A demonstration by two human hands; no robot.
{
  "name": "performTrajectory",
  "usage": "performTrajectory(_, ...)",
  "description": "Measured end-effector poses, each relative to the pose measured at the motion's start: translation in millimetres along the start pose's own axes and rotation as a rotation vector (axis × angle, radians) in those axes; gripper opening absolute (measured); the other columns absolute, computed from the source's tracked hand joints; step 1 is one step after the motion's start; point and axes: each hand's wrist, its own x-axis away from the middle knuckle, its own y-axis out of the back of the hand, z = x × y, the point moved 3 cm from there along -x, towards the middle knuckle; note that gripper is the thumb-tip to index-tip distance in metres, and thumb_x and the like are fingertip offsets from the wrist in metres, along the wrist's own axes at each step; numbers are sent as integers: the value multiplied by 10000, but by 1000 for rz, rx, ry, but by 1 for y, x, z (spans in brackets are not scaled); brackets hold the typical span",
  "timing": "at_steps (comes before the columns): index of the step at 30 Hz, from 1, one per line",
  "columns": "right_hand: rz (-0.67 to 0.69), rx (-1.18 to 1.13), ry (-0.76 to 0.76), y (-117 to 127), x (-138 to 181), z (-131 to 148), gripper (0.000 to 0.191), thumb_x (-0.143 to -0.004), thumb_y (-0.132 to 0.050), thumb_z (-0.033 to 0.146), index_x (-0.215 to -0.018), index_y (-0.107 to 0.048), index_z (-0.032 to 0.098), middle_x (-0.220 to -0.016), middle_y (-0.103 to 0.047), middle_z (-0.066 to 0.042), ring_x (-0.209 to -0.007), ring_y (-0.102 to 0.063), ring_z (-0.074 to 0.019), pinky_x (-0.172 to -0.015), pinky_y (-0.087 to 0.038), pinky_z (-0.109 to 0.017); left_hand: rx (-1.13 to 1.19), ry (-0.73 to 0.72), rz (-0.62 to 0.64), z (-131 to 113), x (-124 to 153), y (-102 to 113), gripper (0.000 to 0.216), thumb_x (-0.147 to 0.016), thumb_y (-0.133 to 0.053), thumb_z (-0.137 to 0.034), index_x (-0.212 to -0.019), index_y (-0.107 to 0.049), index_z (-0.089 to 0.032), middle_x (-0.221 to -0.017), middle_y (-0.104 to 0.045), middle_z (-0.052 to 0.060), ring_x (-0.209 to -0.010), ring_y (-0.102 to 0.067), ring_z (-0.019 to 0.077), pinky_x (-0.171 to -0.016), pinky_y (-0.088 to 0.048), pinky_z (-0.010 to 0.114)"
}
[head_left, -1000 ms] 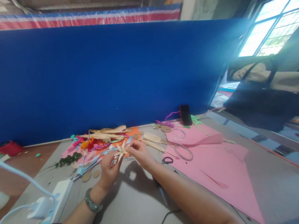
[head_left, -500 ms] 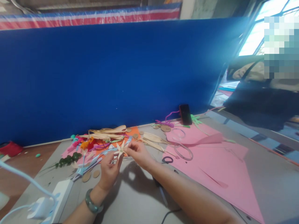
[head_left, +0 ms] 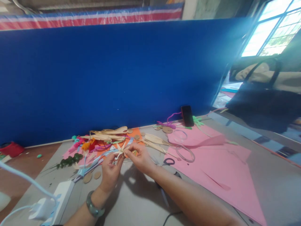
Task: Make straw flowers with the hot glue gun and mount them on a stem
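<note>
A small pale star-shaped flower, seemingly of dried husk strips (head_left: 121, 150), is held up above the table between my two hands. My left hand (head_left: 111, 171) pinches it from below, thumb against fingers. From the right, the fingertips of my right hand (head_left: 140, 156) pinch one of its petals. Behind the hands lie bundles of pale husk strips (head_left: 105, 137) and an orange sheet (head_left: 135, 131). Another husk bundle (head_left: 154, 142) lies to the right of them. Scissors with dark handles (head_left: 169, 161) lie near my right forearm, partly hidden.
Pink paper sheets (head_left: 232, 175) cover the right side of the table. A phone (head_left: 187, 116) leans on the blue partition (head_left: 122, 69). A tape roll (head_left: 185, 153), wooden discs (head_left: 87, 178), green leaves (head_left: 69, 160) and a white power strip (head_left: 62, 194) lie about. A dark bag (head_left: 261, 100) stands at right.
My right fingers have shifted slightly at the flower's petals, and the flower has turned a little. The blurred patch at the upper right is gone, showing a window.
</note>
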Motion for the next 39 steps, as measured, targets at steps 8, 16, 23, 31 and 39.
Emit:
performTrajectory(8, -31, -6, -88, 1, -1, -6, 118, -760, -636, 240, -678, -663, 159, -662, -650, -14, -666, -584, -147, -673, -458, -261, 30, -59, 0, 7, -3, 0, 156, -802, -651, -320, -858, -702, -184, -828, -705, 52, -766, -633, 197, -724, -490, 319)
performTrajectory(16, -48, 30, -142, 1, -2, -18, 93, -716, -625, 178, -768, -699, 156, -743, -697, -29, -695, -600, -153, -677, -460, -272, 34, -88, -13, 15, -6, -1, 186, -790, -661, -348, -867, -709, -185, -840, -708, 62, -778, -635, 207, -741, -495, 336)
performTrajectory(23, -20, -93, -203, 0, -3, -24, 112, -750, -595, 216, -741, -690, 156, -646, -633, 6, -606, -540, -117, -605, -421, -233, 47, -84, 9, 23, -5, -3, 194, -791, -656, -351, -890, -709, -193, -868, -714, 69, -807, -644, 215, -755, -503, 347)
performTrajectory(31, 16, -169, -267, 3, -8, -33, 213, -700, -702, 347, -641, -651, 148, -562, -559, 33, -544, -475, -91, -551, -374, -220, 41, -74, 40, 24, -3, -5, 219, -804, -636, -373, -889, -698, -182, -853, -702, 66, -795, -640, 213, -744, -499, 340)
performTrajectory(39, -14, -63, -195, 2, -6, -23, 159, -722, -660, 294, -641, -644, 158, -569, -572, 25, -555, -483, -101, -561, -395, -228, 22, -68, 30, 15, -3, -5, 198, -807, -637, -364, -870, -694, -185, -830, -702, 53, -767, -640, 205, -721, -497, 319)
